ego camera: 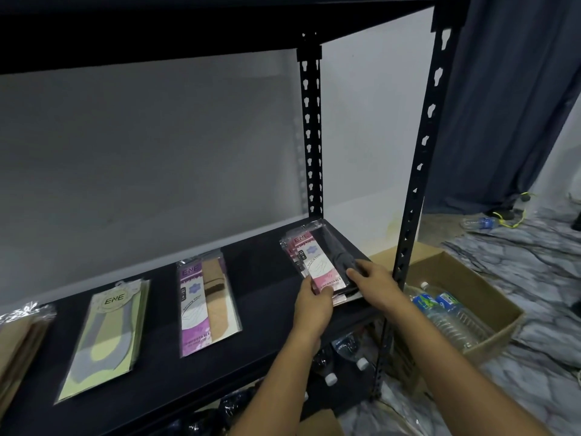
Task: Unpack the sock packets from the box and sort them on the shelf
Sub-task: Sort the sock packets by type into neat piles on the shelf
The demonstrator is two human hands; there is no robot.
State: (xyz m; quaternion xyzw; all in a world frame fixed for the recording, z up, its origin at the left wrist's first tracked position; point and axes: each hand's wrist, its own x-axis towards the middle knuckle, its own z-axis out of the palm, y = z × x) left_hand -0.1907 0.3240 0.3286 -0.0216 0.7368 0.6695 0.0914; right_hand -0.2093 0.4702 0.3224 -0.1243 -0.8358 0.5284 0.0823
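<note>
A pile of pink sock packets (317, 259) with dark socks lies at the right end of the black shelf (267, 265). My left hand (312, 305) grips the pile's near left corner. My right hand (372, 278) presses on its near right side. Left of them lies a purple packet (206, 305) with beige socks. Further left is a green and grey packet (107, 335). A tan pile (15, 347) sits at the left edge. The cardboard box (481, 297) stands on the floor to the right, beyond the shelf post.
The box holds plastic water bottles (446, 313). More bottles (345, 357) and dark bags lie under the shelf. A black upright post (408, 215) stands at the front right corner. A dark curtain (509, 105) hangs at the right over a marbled floor.
</note>
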